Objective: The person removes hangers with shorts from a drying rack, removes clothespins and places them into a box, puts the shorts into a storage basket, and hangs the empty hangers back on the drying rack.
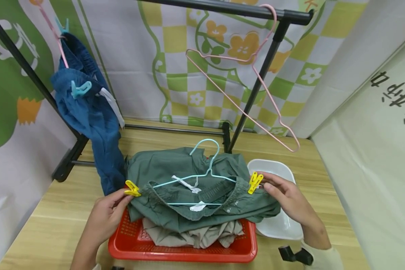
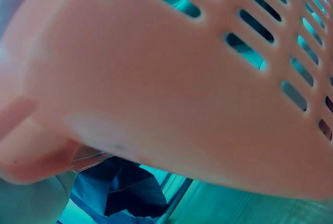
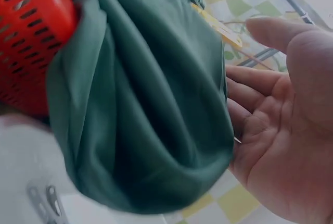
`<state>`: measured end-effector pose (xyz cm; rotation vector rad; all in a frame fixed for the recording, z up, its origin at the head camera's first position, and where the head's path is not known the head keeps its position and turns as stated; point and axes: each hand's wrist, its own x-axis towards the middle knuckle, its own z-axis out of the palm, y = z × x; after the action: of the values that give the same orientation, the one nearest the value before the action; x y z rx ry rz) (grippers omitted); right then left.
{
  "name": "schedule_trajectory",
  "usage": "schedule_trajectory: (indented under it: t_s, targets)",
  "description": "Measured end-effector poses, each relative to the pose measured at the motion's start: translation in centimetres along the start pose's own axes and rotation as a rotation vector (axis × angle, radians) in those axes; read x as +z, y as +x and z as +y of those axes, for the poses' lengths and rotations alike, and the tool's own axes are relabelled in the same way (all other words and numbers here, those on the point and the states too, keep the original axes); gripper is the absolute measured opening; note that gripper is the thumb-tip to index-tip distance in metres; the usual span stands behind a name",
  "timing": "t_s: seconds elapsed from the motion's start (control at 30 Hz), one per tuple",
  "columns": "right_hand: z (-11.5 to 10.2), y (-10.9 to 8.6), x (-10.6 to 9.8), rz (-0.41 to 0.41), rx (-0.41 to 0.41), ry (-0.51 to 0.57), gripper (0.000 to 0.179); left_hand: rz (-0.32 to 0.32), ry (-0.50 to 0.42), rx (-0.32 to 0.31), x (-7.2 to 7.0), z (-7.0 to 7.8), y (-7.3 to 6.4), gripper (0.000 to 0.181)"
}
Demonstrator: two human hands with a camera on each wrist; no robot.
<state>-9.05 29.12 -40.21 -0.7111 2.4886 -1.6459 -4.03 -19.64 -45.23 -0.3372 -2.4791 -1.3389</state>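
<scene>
Dark green elastic-waist trousers (image 1: pixel 185 159) lie over a red basket (image 1: pixel 182 255), with a light blue hanger (image 1: pixel 209 170) inside their waistband. A yellow clothespin (image 1: pixel 132 188) sits at the waistband's left end, and my left hand (image 1: pixel 102 215) pinches it between thumb and fingertips. At the right end is another yellow clothespin (image 1: pixel 255 182). My right hand (image 1: pixel 291 197) is beside that one, its thumb apart from the fingers. In the right wrist view, the palm of the right hand (image 3: pixel 276 114) faces the green cloth (image 3: pixel 145 94) with the fingers loosely extended, partly behind the cloth.
Beige cloth (image 1: pixel 195 235) lies in the basket beneath the trousers. A white tub (image 1: pixel 285 225) stands to the right. Blue jeans (image 1: pixel 98 120) hang at left from a black rack (image 1: pixel 253 86), held by light blue clothespins (image 1: pixel 81 89). A bare pink hanger (image 1: pixel 222 93) hangs at right.
</scene>
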Motion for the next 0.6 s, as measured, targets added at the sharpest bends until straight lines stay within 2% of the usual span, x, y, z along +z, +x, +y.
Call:
schedule_trajectory:
  t_s: [0.13,0.37,0.5,0.6]
  targets:
    - [-0.5,0.6,0.2,0.028,-0.016,0.008,0.037,-0.003,0.007,-0.014,0.0,0.1,-0.1,0.019]
    - [-0.7,1.2,0.8,0.031,-0.025,0.033,0.033,0.009,0.011,-0.02,0.1,0.1,-0.3,0.02]
    - [-0.7,1.0,0.8,0.09,-0.042,0.084,0.03,0.006,0.017,-0.021,0.2,0.0,-0.3,0.02]
    - [-0.7,0.8,0.9,0.163,-0.059,0.113,0.028,0.001,0.018,-0.021,0.2,0.0,-0.2,0.02]
